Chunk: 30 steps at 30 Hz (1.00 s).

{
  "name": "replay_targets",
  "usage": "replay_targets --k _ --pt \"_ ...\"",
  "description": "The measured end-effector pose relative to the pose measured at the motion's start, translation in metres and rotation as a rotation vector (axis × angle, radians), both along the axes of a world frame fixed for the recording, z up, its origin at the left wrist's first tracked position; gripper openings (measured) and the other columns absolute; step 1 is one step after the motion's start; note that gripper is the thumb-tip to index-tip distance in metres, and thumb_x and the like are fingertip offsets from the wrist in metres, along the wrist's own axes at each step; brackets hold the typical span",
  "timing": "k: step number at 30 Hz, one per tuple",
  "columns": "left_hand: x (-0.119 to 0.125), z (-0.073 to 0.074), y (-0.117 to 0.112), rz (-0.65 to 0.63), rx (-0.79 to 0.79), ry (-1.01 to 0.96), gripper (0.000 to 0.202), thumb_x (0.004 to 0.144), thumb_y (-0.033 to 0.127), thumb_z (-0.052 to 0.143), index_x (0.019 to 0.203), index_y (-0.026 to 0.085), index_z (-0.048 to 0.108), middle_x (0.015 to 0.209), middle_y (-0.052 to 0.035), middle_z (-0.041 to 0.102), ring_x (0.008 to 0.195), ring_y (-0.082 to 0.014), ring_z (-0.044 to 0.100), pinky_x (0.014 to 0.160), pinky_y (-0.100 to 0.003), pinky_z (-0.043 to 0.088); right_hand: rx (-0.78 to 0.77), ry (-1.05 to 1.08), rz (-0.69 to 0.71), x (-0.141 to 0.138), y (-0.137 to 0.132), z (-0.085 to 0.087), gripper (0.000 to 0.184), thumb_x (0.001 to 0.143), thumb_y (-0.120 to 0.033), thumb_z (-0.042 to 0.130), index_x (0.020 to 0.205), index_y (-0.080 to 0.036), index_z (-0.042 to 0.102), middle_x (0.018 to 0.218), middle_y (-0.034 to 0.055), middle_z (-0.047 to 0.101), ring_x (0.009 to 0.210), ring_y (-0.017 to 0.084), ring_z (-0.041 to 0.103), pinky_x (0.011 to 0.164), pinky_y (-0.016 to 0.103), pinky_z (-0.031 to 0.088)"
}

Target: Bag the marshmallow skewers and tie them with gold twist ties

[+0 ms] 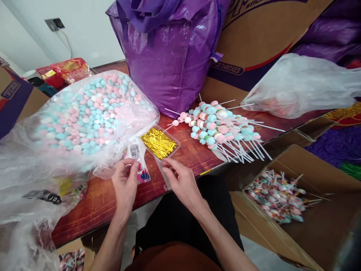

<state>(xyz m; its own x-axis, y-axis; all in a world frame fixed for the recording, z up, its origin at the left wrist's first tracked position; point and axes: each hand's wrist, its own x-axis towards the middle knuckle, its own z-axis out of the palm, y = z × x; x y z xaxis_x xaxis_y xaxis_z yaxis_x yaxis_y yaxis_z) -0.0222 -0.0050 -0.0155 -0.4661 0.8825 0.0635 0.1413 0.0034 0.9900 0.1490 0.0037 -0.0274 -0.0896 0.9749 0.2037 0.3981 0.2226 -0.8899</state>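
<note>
My left hand (pixel 125 182) is closed, thumb against the curled fingers, beside a small printed plastic bag (pixel 144 174). Whatever those fingertips may pinch is too small to make out. Just below a clear tray (pixel 177 147) of gold twist ties (pixel 158 142), my right hand (pixel 182 180) hovers with its thumb and forefinger apart and nothing visible between them. A strip of clear plastic (pixel 166 177) lies by its fingertips. Beyond my left hand spreads a large clear bag full of pink, blue and white candies (pixel 93 109). To the right are piled candy skewers (pixel 217 124) on white sticks.
A tall purple bag (pixel 172 56) stands at the back of the reddish table (pixel 98 207), before a large cardboard box (pixel 270 34). A whitish plastic bag (pixel 287 86) lies at the right. Below, an open carton (pixel 318 165) contains many wrapped skewers (pixel 278 195).
</note>
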Motion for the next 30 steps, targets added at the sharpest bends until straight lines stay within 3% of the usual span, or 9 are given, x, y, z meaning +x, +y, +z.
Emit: replay_targets --k 3,6,11,13,15,19,21,25,30 --pt "0.022 -0.001 -0.005 -0.035 0.035 -0.067 0.015 0.079 0.030 0.074 0.080 0.019 0.064 0.077 -0.0001 0.062 0.072 -0.0135 0.059 0.071 -0.024 0.049 -0.021 0.083 0.038 -0.004 0.001 0.007 0.026 0.091 -0.021 0.057 0.113 -0.019 0.070 0.101 0.0079 0.077 0.091 0.021 0.071 0.081 0.034 0.056" --pt "0.043 -0.005 -0.011 -0.060 0.086 -0.072 0.008 0.081 0.025 0.072 0.079 0.020 0.066 0.087 -0.0025 0.061 0.084 -0.0160 0.061 0.082 -0.027 0.049 -0.136 0.289 0.044 -0.009 -0.010 0.012 0.020 0.089 -0.030 0.064 0.102 -0.019 0.073 0.091 0.0053 0.076 0.080 0.019 0.069 0.073 0.030 0.056" --pt "0.067 0.000 -0.021 -0.093 0.100 -0.094 0.001 0.084 0.022 0.070 0.084 0.022 0.071 0.100 -0.0056 0.062 0.101 -0.0180 0.060 0.094 -0.028 0.046 -0.233 0.561 -0.272 -0.010 -0.020 0.002 0.016 0.085 -0.033 0.069 0.086 -0.018 0.073 0.076 0.0009 0.071 0.068 0.015 0.062 0.065 0.026 0.052" --pt "0.069 0.002 -0.022 -0.044 0.067 -0.298 0.010 0.081 0.026 0.075 0.087 0.022 0.068 0.097 -0.0029 0.063 0.094 -0.0154 0.062 0.090 -0.027 0.048 -0.228 0.579 -0.316 -0.004 -0.018 -0.001 0.016 0.086 -0.034 0.069 0.085 -0.018 0.071 0.071 -0.0011 0.067 0.063 0.013 0.058 0.061 0.024 0.048" --pt "0.068 0.003 -0.021 -0.057 -0.038 -0.621 0.021 0.077 0.033 0.080 0.088 0.021 0.066 0.090 -0.0007 0.063 0.083 -0.0124 0.062 0.081 -0.024 0.051 -0.219 0.556 -0.254 0.004 -0.015 0.002 0.017 0.088 -0.034 0.067 0.082 -0.018 0.069 0.070 -0.0020 0.064 0.063 0.012 0.055 0.061 0.023 0.046" --pt "0.061 0.005 -0.015 -0.318 -0.452 -1.197 0.039 0.073 0.045 0.082 0.094 0.014 0.070 0.089 -0.0050 0.068 0.073 -0.0106 0.062 0.068 -0.022 0.053 -0.214 0.480 -0.058 0.018 -0.012 0.022 0.017 0.090 -0.032 0.063 0.079 -0.018 0.065 0.071 -0.0019 0.062 0.064 0.013 0.056 0.062 0.023 0.047" --pt "0.060 0.006 -0.011 -0.317 -0.497 -1.299 0.038 0.070 0.038 0.086 0.098 0.015 0.072 0.095 -0.0049 0.071 0.074 -0.0093 0.063 0.067 -0.020 0.053 -0.200 0.413 0.007 0.024 -0.012 0.033 0.019 0.090 -0.030 0.062 0.076 -0.018 0.062 0.070 -0.0021 0.060 0.064 0.012 0.054 0.061 0.023 0.046" --pt "0.064 0.009 -0.005 -0.271 -0.361 -1.140 0.035 0.059 0.023 0.092 0.089 0.016 0.075 0.089 -0.0025 0.073 0.071 -0.0092 0.063 0.066 -0.019 0.052 -0.166 0.304 0.063 0.029 -0.012 0.038 0.026 0.094 -0.030 0.056 0.070 -0.019 0.054 0.066 -0.0037 0.051 0.062 0.011 0.046 0.058 0.022 0.039" --pt "0.075 0.011 -0.003 -0.173 -0.163 -0.955 0.024 0.067 0.032 0.088 0.070 0.014 0.072 0.067 0.0008 0.067 0.057 -0.0054 0.054 0.056 -0.016 0.047 -0.146 0.273 -0.058 0.022 -0.012 0.018 0.038 0.098 -0.037 0.048 0.064 -0.021 0.039 0.061 -0.0054 0.038 0.058 0.010 0.035 0.054 0.023 0.031"
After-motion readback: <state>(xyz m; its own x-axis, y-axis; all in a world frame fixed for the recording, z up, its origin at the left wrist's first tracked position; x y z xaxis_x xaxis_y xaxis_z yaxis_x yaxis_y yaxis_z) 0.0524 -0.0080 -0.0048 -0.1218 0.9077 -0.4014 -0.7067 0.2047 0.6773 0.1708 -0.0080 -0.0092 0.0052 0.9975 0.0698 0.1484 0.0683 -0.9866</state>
